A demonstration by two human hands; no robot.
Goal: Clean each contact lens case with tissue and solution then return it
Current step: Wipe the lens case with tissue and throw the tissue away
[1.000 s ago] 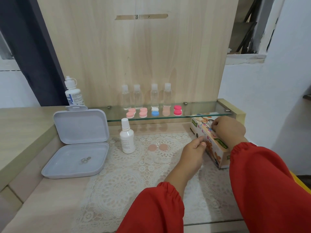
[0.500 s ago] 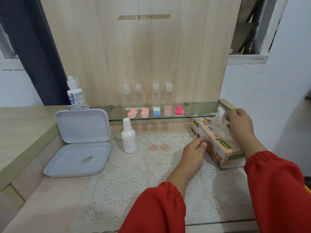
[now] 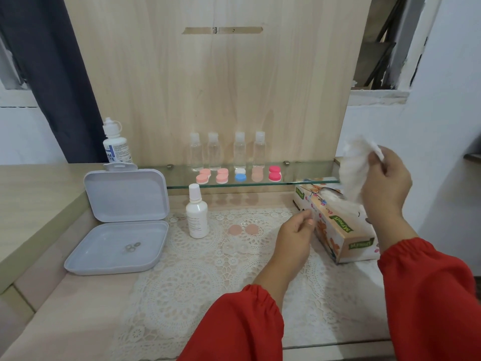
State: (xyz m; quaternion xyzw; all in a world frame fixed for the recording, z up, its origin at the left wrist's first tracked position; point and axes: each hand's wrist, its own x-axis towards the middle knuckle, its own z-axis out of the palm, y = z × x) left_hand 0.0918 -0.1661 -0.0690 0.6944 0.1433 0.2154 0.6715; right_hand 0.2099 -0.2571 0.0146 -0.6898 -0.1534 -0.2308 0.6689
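My right hand [image 3: 385,178] pinches a white tissue [image 3: 355,169] and holds it up above the tissue box [image 3: 338,230] at the right. The tissue's lower end still reaches the box's opening. My left hand [image 3: 294,235] touches the box's left side with loosely bent fingers. On the lace mat [image 3: 197,282] lie two peach caps [image 3: 243,229] and a clear lens case base [image 3: 235,247], apart from both hands. A small white solution bottle [image 3: 197,217] stands to their left. Several closed lens cases [image 3: 240,175] sit in a row on the glass shelf [image 3: 299,175].
An open grey plastic box [image 3: 117,230] with small rings inside lies at the left. A larger solution bottle [image 3: 114,147] stands behind it. Several clear bottles [image 3: 226,149] line the back of the shelf. A wooden panel rises behind, and a white wall closes the right.
My right hand has risen from the box's opening, drawing the tissue up and out. My left hand has stayed against the box's side.
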